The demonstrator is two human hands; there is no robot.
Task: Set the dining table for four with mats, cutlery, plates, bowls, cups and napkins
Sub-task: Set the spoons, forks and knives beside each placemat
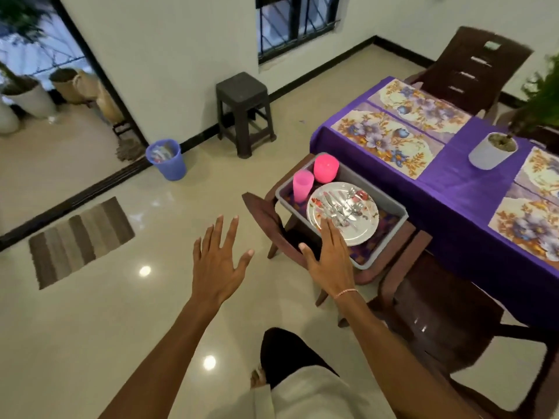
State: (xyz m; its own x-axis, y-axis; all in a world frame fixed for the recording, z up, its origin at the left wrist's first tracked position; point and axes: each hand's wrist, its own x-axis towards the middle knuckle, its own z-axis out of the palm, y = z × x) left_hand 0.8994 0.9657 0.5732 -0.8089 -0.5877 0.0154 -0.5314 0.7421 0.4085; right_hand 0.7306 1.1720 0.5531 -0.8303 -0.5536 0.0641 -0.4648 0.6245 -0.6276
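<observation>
Cream glossy floor tiles [121,328] w/ ceiling-light glare, white walls, black skirting. Barred window [293,22] at top, dark plastic stool [243,110] below it, blue waste bin [168,160] by the doorway, striped brown rug [80,237] on the floor at left. Table [453,189] at right under a purple cloth. Four floral mats are laid: two side by side at the far end [384,140] [420,105], two more at the right edge [529,219] [544,170]. White potted plant [490,152] stands btwn the pairs. Dark wooden chairs around the table. One chair [272,225] at the table's end carries a grey tub [390,234]. In the tub: stack of white floral plates [360,228] w/ loose metal cutlery [340,207] piled on top, a light pink cup [302,186] and a deeper pink vessel [325,167] in the far corner, cup or bowl, can't tell. Purple patterned material lines the tub's bottom. Left hand [216,267] in the air over the floor, grip spread wide, holding nothing. Right hand [329,257], thin pink band on the wrist, reaches over the tub's near corner w/ grip flat, fingers straight and together. Its fingertips overlap the plates' near rim; contact can't be told.
</observation>
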